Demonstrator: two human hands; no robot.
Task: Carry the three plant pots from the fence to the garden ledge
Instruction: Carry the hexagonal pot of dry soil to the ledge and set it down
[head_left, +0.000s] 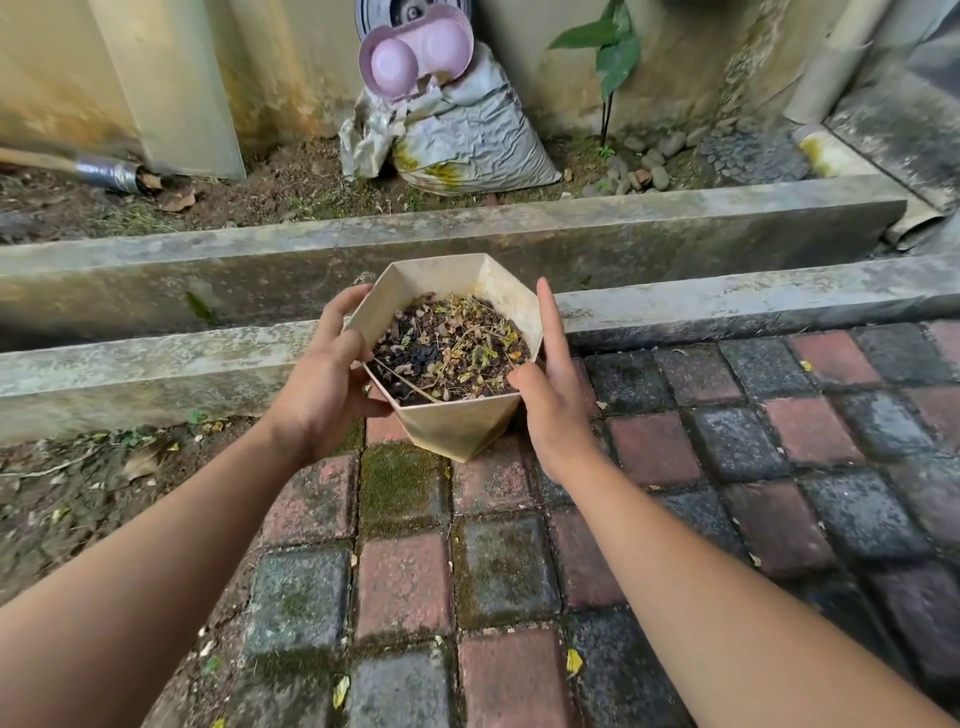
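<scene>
Mossy paving (400, 587) and ledge (156, 358) below; left hand (327, 384) and right hand (556, 400) clasp the pot (457, 431) by its sides, so it might slip and spill soil

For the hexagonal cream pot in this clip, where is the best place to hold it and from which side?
Take the cream pot by its opposite sloped side walls just under the rim, one hand from each side, as the left hand and right hand do here. Its faceted walls taper downward, so flat palms seat well there, and a level hold probably keeps the loose soil in.
</scene>
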